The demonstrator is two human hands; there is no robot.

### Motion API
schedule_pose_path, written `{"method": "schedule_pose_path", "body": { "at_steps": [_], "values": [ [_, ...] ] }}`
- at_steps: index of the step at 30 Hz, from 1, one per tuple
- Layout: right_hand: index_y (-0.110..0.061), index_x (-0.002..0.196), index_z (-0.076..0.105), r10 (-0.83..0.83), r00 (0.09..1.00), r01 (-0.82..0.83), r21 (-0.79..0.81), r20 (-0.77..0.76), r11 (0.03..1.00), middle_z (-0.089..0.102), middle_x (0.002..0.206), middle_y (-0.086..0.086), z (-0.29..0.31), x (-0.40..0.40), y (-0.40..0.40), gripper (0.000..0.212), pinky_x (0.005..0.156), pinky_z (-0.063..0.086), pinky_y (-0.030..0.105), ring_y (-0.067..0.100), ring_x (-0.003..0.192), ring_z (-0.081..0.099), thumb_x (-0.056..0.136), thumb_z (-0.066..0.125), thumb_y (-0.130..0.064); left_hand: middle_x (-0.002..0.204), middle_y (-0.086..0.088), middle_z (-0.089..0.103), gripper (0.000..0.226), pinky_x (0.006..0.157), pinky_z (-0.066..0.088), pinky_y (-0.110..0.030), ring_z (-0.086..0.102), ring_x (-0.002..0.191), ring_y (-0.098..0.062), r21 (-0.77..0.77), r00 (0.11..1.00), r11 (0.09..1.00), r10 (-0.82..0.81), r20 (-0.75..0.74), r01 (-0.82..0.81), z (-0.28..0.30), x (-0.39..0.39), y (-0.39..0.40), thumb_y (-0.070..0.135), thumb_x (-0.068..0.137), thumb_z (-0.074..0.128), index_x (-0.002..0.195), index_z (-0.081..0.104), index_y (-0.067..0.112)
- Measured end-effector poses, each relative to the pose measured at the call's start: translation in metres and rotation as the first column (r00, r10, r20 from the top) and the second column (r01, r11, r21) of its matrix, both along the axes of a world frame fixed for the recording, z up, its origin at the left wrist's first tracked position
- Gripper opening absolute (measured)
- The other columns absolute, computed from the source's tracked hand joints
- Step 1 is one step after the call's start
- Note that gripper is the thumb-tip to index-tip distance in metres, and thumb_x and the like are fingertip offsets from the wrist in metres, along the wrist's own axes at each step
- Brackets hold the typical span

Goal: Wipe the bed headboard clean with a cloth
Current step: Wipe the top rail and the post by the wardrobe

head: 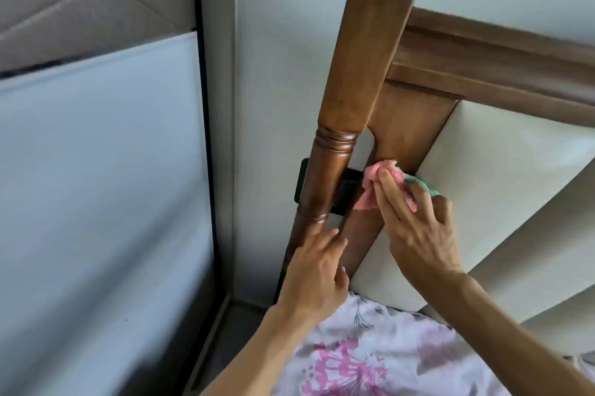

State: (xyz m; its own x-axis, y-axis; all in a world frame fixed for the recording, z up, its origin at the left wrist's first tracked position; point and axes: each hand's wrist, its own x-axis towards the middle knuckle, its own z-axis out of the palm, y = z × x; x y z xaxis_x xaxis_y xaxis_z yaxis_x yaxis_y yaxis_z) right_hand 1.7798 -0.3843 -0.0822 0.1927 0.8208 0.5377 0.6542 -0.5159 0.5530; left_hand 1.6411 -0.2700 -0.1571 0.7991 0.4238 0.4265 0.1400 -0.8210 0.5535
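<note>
The right hand point(418, 221) is pressing a bunched pink and green cloth point(383, 183) on the brown wooden headboard frame point(402, 125) beside the round post point(363, 51), the left hand point(317, 270) is resting loose there, and most wood looks not wiped yet.

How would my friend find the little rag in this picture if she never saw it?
Find the tall brown wooden bedpost beside the cream padded headboard. Just right of the post's lower part, the right hand presses a small cloth against the wood. It is the only fluffy pink thing there, with a green edge.
</note>
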Motion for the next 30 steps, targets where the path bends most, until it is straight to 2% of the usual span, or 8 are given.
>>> {"method": "schedule_pose_path", "body": {
  "at_steps": [3,7,12,14,17,23,27,30],
  "values": [
    [-0.011,0.153,0.034,0.001,0.998,0.004,-0.075,0.061,0.997,0.037,0.158,0.000,-0.003,-0.006,0.018,0.061,0.069,0.046,0.042,0.033,0.084,0.055,0.093,0.023,-0.006,0.135,0.002,0.059,0.047,0.107,0.038,-0.021,0.052,0.126,-0.014,-0.204,0.986,0.978,0.073,0.151,-0.041,-0.009,0.013,-0.018,0.010,0.085,0.056,0.132,0.060,0.015],
    [-0.015,0.137,0.060,-0.035,0.996,0.023,-0.142,-0.082,0.990,0.055,0.145,-0.004,-0.018,-0.018,0.032,0.057,0.048,0.053,0.034,0.026,0.058,0.058,0.082,0.044,-0.018,0.123,0.002,0.064,0.045,0.105,0.040,-0.015,0.056,0.116,-0.008,-0.402,0.890,0.915,0.204,0.408,-0.026,0.001,0.025,-0.023,-0.005,0.082,0.054,0.124,0.063,0.011],
    [-0.024,0.132,0.061,0.116,0.960,-0.130,-0.038,-0.256,0.991,0.051,0.147,-0.014,0.004,-0.007,0.028,0.055,0.045,0.056,0.033,0.024,0.083,0.065,0.086,0.036,-0.007,0.143,0.006,0.052,0.054,0.112,0.041,-0.030,0.047,0.134,-0.007,-0.538,0.830,0.833,0.205,0.520,0.131,0.019,0.036,-0.014,-0.010,0.092,0.051,0.141,0.049,0.012],
    [-0.024,0.141,0.054,0.221,0.915,-0.224,0.030,-0.337,0.974,0.039,0.155,-0.016,0.015,0.006,0.016,0.060,0.053,0.059,0.031,0.018,0.103,0.064,0.086,0.052,-0.001,0.162,0.005,0.027,0.063,0.121,0.029,-0.035,0.024,0.149,-0.008,-0.505,0.852,0.813,0.021,0.522,0.290,0.030,0.051,-0.025,0.001,0.099,0.046,0.156,0.023,0.013],
    [-0.018,0.144,0.052,0.348,0.885,-0.337,0.092,-0.309,0.937,0.041,0.156,-0.004,0.021,0.014,-0.010,0.052,0.069,0.061,0.030,0.020,0.116,0.064,0.093,0.058,-0.008,0.167,0.001,0.000,0.068,0.124,0.019,-0.042,0.000,0.153,-0.009,-0.436,0.870,0.868,0.010,0.492,0.237,0.037,0.069,-0.042,0.014,0.103,0.043,0.158,0.003,0.011],
    [-0.001,0.139,0.052,0.148,0.976,-0.107,0.238,-0.159,0.965,0.045,0.151,0.016,0.019,0.011,-0.042,0.052,0.114,0.036,0.048,0.035,0.137,0.044,0.088,0.052,-0.008,0.166,0.006,0.012,0.065,0.121,0.027,-0.039,0.014,0.151,-0.004,-0.484,0.848,0.836,0.044,0.528,0.258,0.062,0.083,-0.034,0.025,0.104,0.046,0.158,0.010,0.016],
    [0.002,0.141,0.050,0.088,0.984,-0.063,0.159,-0.157,0.985,0.045,0.151,0.015,0.023,0.008,-0.039,0.057,0.118,0.030,0.052,0.034,0.146,0.033,0.085,0.057,-0.008,0.158,0.008,0.031,0.052,0.119,0.027,-0.022,0.023,0.142,0.008,-0.494,0.822,0.852,0.149,0.549,0.176,0.083,0.103,-0.017,0.030,0.106,0.037,0.155,0.024,0.019],
    [0.000,0.144,0.046,0.015,0.993,-0.003,0.098,-0.118,0.995,0.037,0.157,0.012,0.013,0.008,-0.041,0.062,0.118,0.029,0.053,0.034,0.150,0.023,0.083,0.057,-0.005,0.155,0.007,0.037,0.048,0.116,0.026,-0.015,0.031,0.143,0.003,-0.504,0.834,0.842,0.130,0.536,0.193,0.036,0.098,-0.017,0.024,0.105,0.040,0.152,0.032,0.018]
  ]
}}
